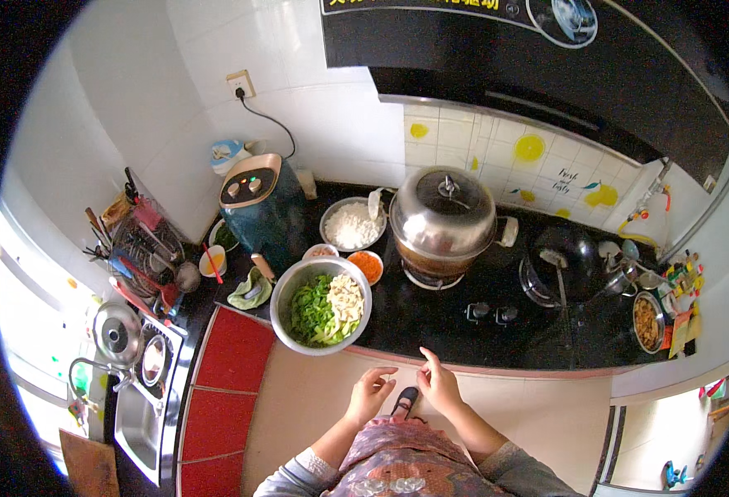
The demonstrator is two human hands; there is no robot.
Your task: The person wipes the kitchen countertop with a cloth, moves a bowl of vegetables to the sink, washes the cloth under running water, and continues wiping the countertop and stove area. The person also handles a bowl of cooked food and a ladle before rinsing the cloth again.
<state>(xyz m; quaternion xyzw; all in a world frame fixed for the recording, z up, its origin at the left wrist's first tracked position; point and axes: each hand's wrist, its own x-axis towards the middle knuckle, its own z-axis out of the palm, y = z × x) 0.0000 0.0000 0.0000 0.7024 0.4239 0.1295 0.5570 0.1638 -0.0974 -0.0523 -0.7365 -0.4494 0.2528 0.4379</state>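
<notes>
Your black desk (430, 327) carries everything, and it is laid out so that the cooking things sit at the back and the prepared food in front, within your reach. Largest is the lidded steel pot (445, 217) on its burner, shut under a domed lid, probably to hold heat in. To its right the dark wok (565, 258) stands with a ladle resting in it. On the left the teal appliance (258, 209) stays near the wall socket, its cord running up to it.

Nearest you, the steel mixing bowl (321, 305) sits at the desk's front edge, greens and pale slices heaped side by side inside it rather than mixed. Behind it stand a bowl of white shreds (353, 224) and a small bowl of orange shreds (367, 266), kept separate.

Your left hand (369, 395) and right hand (437, 384) hover close together just below the desk edge, apart from the bowl. Both look loosely spread and empty; the right fingers (428, 358) reach up toward the rim. Whether anything tiny sits between them, you cannot tell.
</notes>
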